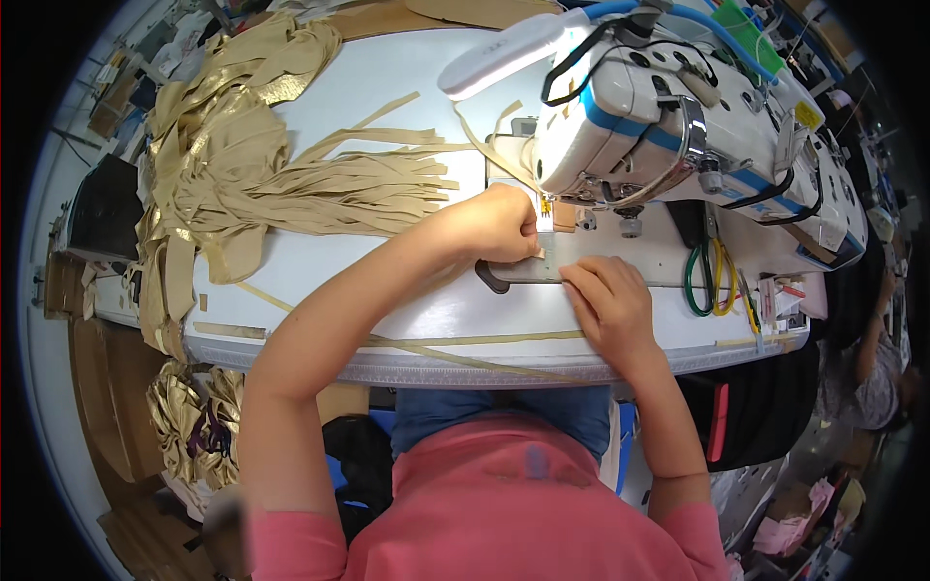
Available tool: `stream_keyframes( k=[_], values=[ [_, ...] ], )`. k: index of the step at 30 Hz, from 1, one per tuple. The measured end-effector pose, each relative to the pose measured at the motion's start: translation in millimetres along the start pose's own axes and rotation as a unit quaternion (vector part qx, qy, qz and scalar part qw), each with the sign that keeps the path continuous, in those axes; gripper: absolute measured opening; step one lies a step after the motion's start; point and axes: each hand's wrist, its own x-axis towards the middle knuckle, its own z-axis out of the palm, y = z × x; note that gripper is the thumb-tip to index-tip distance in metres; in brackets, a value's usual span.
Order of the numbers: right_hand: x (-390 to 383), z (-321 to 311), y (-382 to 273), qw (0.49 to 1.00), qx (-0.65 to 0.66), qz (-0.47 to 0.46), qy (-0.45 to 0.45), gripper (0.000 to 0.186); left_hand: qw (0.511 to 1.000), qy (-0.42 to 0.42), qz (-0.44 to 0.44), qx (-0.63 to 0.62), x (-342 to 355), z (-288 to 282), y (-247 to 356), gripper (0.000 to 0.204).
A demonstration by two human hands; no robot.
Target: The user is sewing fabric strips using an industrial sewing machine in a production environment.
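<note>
- A cluttered workroom surrounds my white tabletop [387,82], whose near edge bows in front of me with a ruler strip [484,373] running along it
- The white and blue sewing machine [620,131] fills the right of the tabletop, its needle end pointing left, with a lit lamp [509,58] over its far side
- A heap of beige and gold fabric [223,145] covers the left side, partly hanging over the near edge
- From that heap a bundle of beige strips [358,198] fans out towards the machine, cut ends facing right
- A long, narrow beige strip [475,339] lies loose across the tabletop close to me
- My left hand [499,225] is just left of the needle, its fingers curled in together; what they may be clamped on is hidden from me
- My right hand [615,305] is by the near edge of the machine's bed, fingers bent and pointing left; I can't tell whether their tips pinch anything
- Green-handled scissors [692,281] and a yellow-handled tool [719,281] lie beside each other, right of my right hand
- The feeding strip [494,155], narrow and beige, slants from beyond the machine down to the needle area, near my left fingers
</note>
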Motion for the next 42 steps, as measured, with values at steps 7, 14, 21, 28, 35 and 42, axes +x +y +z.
stream_keyframes(
  k=[7, 14, 21, 28, 35, 42],
  values=[
    [8, 9, 9, 0.998, -0.045, -0.034, -0.031, 0.025, 0.991, -0.085, -0.100, 0.010, 11, -7, 13, 0.016],
    [11, 9, 12, 0.997, -0.049, -0.024, -0.053, 0.024, 0.996, 0.002, -0.059, 0.071, -8, -9, -3, 0.019],
    [13, 12, 11, 0.998, -0.034, -0.018, -0.049, 0.023, 0.855, 0.298, 0.330, 0.266, -25, 27, -19, 0.017],
    [11, 14, 13, 0.998, -0.045, -0.021, -0.047, 0.026, 0.836, 0.286, 0.370, 0.287, -24, 38, -27, 0.025],
    [13, 15, 14, 0.995, -0.083, -0.038, -0.043, 0.031, 0.840, 0.271, 0.392, 0.262, -15, 29, -33, 0.029],
    [23, 22, 33, 0.996, -0.081, -0.011, -0.030, 0.032, 0.828, 0.289, 0.419, 0.234, 13, 7, -40, 0.010]
  ],
)
